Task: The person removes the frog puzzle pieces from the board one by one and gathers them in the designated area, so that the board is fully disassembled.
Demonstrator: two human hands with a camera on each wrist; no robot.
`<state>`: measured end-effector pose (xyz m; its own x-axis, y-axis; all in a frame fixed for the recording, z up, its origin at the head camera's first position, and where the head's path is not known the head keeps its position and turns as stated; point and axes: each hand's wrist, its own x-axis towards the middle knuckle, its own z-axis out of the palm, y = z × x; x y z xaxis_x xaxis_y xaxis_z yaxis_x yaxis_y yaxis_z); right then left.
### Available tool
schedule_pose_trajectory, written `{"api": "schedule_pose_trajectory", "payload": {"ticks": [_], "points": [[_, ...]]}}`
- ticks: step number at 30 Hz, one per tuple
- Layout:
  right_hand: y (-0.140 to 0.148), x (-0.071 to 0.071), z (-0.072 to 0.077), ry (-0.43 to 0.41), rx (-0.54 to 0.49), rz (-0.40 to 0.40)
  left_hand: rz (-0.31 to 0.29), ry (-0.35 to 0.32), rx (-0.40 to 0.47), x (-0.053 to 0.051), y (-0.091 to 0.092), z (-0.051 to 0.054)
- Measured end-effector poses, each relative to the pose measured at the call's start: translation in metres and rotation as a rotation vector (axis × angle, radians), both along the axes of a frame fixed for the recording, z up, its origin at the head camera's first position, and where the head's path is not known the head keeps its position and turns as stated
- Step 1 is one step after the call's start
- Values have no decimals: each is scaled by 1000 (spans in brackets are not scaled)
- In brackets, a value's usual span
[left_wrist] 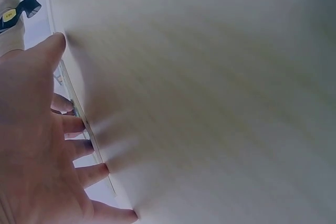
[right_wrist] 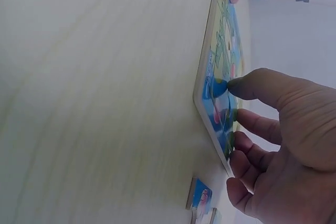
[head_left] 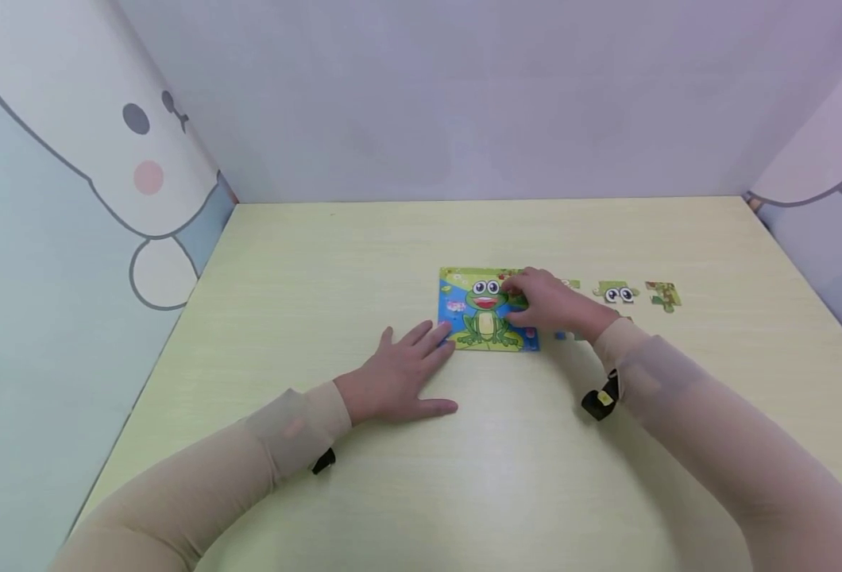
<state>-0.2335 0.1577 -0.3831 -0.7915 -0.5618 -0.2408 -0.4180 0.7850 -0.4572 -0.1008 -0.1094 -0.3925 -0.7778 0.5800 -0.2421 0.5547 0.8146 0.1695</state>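
A flat frog jigsaw puzzle board (head_left: 488, 324) lies on the table, with a green frog on blue and yellow. Its left edge is touched by the spread, fairly straight fingers of my left hand (head_left: 399, 381), whose thumb points away to the right. Over the board's right part, my right hand (head_left: 546, 302) bends its thumb and fingers down. In the right wrist view the thumb and fingertips of that hand (right_wrist: 283, 129) touch the puzzle surface (right_wrist: 216, 106). Whether they pinch a piece there is unclear. My palm hides part of the board's right side in the head view.
Loose puzzle pieces lie right of the board: one with two eyes (head_left: 617, 293), a red-and-green one (head_left: 666, 295), and others partly behind my right hand and wrist. A pale wall (head_left: 492, 119) rises at the table's back edge; printed side walls (head_left: 71, 278) flank it.
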Motion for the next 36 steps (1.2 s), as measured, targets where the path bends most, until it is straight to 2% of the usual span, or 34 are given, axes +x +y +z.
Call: {"api": "schedule_pose_trajectory", "payload": {"ticks": [8,19,25,36], "points": [[4,0,-2,1,-39,-7,-4,-5,3,0,1,1],[11,4,1,-18,-173,-54,-5,-3,4,-1,2,0],[15,6,2,-13,-192,-37,-13,5,2,-1,2,1],[13,4,1,-6,-188,-9,-40,63,-2,-8,4,3]]}}
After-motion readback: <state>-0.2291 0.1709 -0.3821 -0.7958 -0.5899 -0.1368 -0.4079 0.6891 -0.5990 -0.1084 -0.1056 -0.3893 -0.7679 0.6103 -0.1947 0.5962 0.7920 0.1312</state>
